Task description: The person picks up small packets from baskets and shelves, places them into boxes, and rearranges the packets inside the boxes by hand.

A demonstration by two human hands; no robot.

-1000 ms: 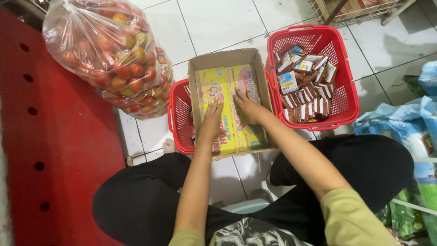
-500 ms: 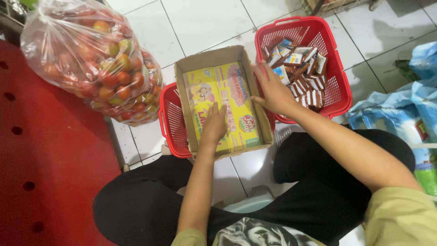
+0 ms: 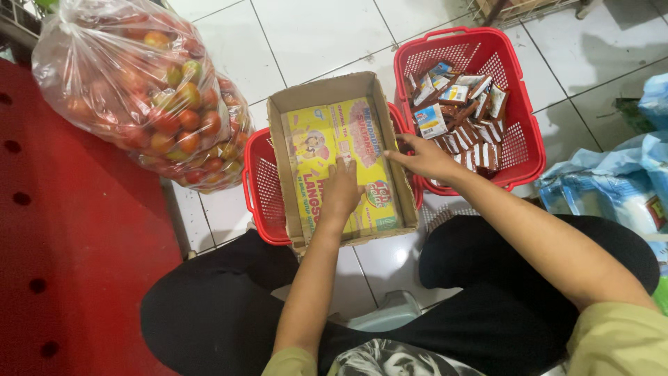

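Pressing flat, the left hand (image 3: 342, 189) rests open inside the cardboard box (image 3: 278, 167); right hand (image 3: 424, 157) open on its edge.

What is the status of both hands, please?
Left hand flat on yellow printed sheet in cardboard box. Right hand empty, at box's right wall. Nothing blocking.
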